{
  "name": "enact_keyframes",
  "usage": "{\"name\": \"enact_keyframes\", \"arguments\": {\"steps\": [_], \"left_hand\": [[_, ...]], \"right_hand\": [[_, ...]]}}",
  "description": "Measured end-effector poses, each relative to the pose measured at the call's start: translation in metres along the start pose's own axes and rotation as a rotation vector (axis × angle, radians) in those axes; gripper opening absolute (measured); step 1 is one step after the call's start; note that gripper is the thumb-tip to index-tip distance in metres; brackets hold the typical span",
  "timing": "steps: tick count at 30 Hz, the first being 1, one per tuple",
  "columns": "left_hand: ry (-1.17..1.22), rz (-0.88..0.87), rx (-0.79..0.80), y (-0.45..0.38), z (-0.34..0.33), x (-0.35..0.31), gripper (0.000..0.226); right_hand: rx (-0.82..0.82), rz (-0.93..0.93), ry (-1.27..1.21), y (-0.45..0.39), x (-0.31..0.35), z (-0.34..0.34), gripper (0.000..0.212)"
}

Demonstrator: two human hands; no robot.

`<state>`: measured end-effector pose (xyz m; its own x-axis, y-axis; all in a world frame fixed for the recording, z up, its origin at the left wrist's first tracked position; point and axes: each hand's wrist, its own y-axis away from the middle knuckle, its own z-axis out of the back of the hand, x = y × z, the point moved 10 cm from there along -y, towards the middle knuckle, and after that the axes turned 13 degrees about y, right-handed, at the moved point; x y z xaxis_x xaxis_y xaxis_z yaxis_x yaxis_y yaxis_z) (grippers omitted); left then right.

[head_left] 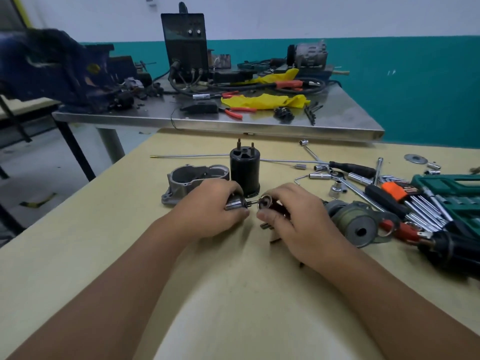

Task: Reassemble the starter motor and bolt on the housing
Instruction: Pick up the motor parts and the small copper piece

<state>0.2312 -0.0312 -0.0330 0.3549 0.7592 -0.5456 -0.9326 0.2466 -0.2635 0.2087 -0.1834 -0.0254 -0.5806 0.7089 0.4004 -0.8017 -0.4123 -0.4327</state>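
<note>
A workshop with a white-over-teal wall; a cluttered steel table stands behind the pale yellow-topped counter (78,229) where the work proceeds.

Near the middle of the counter, the left hand (213,206) has its fingers closed round a small dark metal part with a short shaft (237,203) pointing to the right. The right hand (293,216) has its fingers closed round a dark cup-shaped part with a round open mouth (265,202), presented to that shaft. The two parts are just apart, roughly in line; whether they touch cannot be told.

Just beyond the hands, toward the far edge, the black cylindrical motor body with two studs on top (244,168) stands upright. Beside it, on the left, the grey cast-aluminium housing (193,180) lies open and empty. At the right side lies a grey-green round component with a central hole (359,224), with loose chrome sockets (336,189) and a green tool case (452,193) toward the right edge.

Assessment: the task appears early. Internal parts are only being mated. The motor body, housing and round component remain separate, and no bolting is evident. All assembly into the housing and fastening is judged outstanding.
</note>
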Motion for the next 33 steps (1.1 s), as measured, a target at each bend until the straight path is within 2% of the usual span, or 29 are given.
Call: {"name": "enact_keyframes", "arguments": {"steps": [2, 4, 6, 8, 10, 11, 12, 13, 15, 16, 18, 21, 24, 26, 28, 30, 33], "left_hand": [[-0.014, 0.014, 0.007, 0.001, 0.0, 0.001, 0.033], [-0.026, 0.053, 0.006, 0.002, 0.002, 0.003, 0.038], [0.003, 0.075, -0.034, 0.004, 0.006, 0.003, 0.048], [0.061, 0.072, -0.222, 0.004, 0.022, 0.001, 0.055], [0.037, 0.113, -0.492, 0.001, 0.047, 0.003, 0.051], [-0.012, 0.162, -0.555, -0.005, 0.055, 0.007, 0.054], [-0.06, 0.227, -0.532, -0.016, 0.057, 0.011, 0.064], [-0.078, 0.286, -0.445, -0.03, 0.053, 0.017, 0.078], [-0.006, 0.336, -0.268, -0.052, 0.04, 0.021, 0.101], [0.036, 0.341, -0.232, -0.059, 0.036, 0.021, 0.108], [0.045, 0.357, -0.232, -0.066, 0.03, 0.019, 0.107], [0.105, 0.357, -0.338, -0.065, 0.023, 0.013, 0.081], [0.265, 0.216, -0.507, -0.053, 0.042, 0.003, 0.074], [0.604, 0.16, -0.666, -0.035, 0.07, 0.005, 0.062], [1.243, 0.17, -0.733, -0.021, 0.075, 0.018, 0.05], [1.746, 0.23, -0.597, -0.015, 0.051, 0.018, 0.054], [2.069, 0.237, -0.308, -0.002, 0.024, -0.004, 0.079]], "right_hand": [[-0.09, -0.154, -0.282, 0.005, -0.015, 0.006, 0.008], [-0.112, -0.387, -0.821, 0.01, -0.032, -0.005, 0.022], [-0.063, -0.54, -1.323, 0.014, -0.031, -0.017, 0.031], [-0.013, -0.575, -1.564, 0.014, -0.025, -0.02, 0.032], [-0.003, -0.583, -1.604, 0.016, -0.024, -0.019, 0.025], [-0.022, -0.579, -1.52, 0.016, -0.026, -0.017, 0.019], [-0.056, -0.555, -1.346, 0.017, -0.03, -0.011, 0.012], [-0.09, -0.517, -1.085, 0.018, -0.033, -0.003, 0.004], [-0.103, -0.349, -0.446, 0.017, -0.024, 0.014, 0.011], [-0.048, -0.236, -0.175, 0.016, -0.011, 0.012, 0.016], [0.059, -0.121, 0.177, 0.018, 0.007, 0.004, 0.024], [0.133, -0.132, 0.33, 0.017, 0.012, -0.005, 0.028], [0.178, -0.149, 0.368, 0.016, 0.008, -0.01, 0.031], [0.219, -0.158, 0.383, 0.017, 0.004, -0.014, 0.034], [0.22, -0.169, 0.384, 0.018, 0.002, -0.015, 0.037], [0.142, -0.142, 0.402, 0.013, 0.009, -0.011, 0.044], [0.061, -0.024, 0.504, -0.004, 0.032, -0.018, 0.061]]}}
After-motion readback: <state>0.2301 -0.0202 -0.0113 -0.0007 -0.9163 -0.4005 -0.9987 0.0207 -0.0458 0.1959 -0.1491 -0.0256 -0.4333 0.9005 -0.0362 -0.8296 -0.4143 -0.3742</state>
